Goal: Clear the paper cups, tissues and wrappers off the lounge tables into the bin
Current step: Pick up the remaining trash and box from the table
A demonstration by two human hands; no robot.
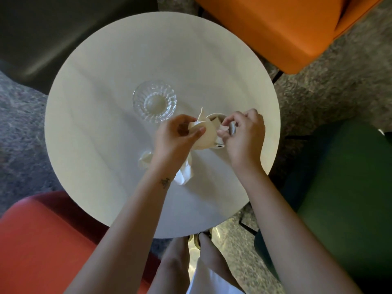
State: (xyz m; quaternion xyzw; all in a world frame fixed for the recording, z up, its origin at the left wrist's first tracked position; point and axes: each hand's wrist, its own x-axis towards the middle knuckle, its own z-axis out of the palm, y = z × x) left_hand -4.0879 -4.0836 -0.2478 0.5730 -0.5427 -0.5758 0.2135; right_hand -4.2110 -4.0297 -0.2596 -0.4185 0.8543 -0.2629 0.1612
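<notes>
Lounge seating area: low round table [101, 107] ringed by orange chair [275, 30], red chair [42, 240] and green chair [343, 187], on carpet [318, 98].

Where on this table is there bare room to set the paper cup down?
Bare: the far half between glass bowl and orange chair, and the left stretch toward the dark seat. Crowded: centre, where the left hand holds the paper cup, the right hand pinches a scrap, over crumpled tissues.

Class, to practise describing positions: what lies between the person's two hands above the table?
The head view shows a paper cup, gripped by the left hand; the right hand pinches crumpled paper at its mouth.
</notes>
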